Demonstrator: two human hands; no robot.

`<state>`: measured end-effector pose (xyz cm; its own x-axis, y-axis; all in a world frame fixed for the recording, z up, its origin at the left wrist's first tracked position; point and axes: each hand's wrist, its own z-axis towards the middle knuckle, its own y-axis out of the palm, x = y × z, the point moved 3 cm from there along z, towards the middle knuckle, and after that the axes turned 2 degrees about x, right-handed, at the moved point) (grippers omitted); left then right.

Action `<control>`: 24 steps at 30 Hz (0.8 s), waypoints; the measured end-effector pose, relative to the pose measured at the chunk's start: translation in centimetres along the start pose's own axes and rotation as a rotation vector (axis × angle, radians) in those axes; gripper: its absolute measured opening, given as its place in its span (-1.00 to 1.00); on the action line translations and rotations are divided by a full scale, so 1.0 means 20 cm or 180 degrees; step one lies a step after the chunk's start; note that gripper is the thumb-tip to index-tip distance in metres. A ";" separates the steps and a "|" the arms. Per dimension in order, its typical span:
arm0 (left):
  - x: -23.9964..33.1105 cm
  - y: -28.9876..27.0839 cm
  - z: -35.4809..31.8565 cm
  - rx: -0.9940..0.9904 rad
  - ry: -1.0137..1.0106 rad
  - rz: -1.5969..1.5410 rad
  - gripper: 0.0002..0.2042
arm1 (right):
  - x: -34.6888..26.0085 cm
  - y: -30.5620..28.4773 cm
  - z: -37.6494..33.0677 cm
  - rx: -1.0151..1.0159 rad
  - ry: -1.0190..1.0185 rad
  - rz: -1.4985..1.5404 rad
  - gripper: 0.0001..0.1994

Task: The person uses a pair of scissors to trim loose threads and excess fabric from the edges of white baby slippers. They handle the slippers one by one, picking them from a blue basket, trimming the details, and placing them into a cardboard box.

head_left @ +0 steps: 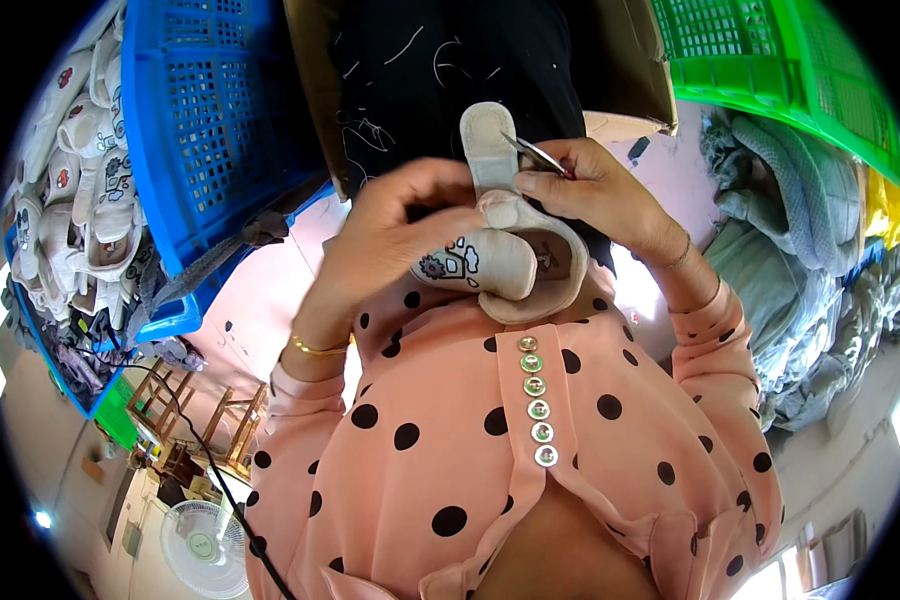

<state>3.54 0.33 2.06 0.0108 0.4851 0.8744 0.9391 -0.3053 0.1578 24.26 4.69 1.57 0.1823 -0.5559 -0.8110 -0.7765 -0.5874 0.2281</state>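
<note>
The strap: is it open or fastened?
Open: the strap extends away from the shoe, rather than lying closed across it.

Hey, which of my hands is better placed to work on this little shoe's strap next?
Probably your right hand: it holds a pointed silver metal tool, its tip at the rounded off-white fabric strap. Your left hand seems busy holding the small off-white printed shoe.

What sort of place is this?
Likely a shoe workshop: heaped pale shoes at far left, another small shoe in the left hand, and a pointed metal tool in the right hand.
</note>
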 end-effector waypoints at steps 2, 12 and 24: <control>0.03 0.05 0.02 0.0032 -0.0253 -0.0080 -0.77 | -0.04 0.00 0.00 -0.0044 -0.0054 -0.0232 -0.78; 0.17 0.06 0.03 0.0405 0.0582 0.1151 -0.87 | -0.18 0.04 0.04 0.1063 -0.1777 -0.0969 -0.75; 0.34 -0.02 0.09 0.0859 0.1503 0.0390 -0.87 | -0.33 -0.01 0.02 0.0658 -0.1300 0.0661 -0.76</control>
<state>3.77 5.15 7.05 0.0287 0.0203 0.9994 0.9960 -0.0857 -0.0269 23.07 8.75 6.68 -0.2077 -0.3488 -0.9139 -0.8821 -0.3371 0.3291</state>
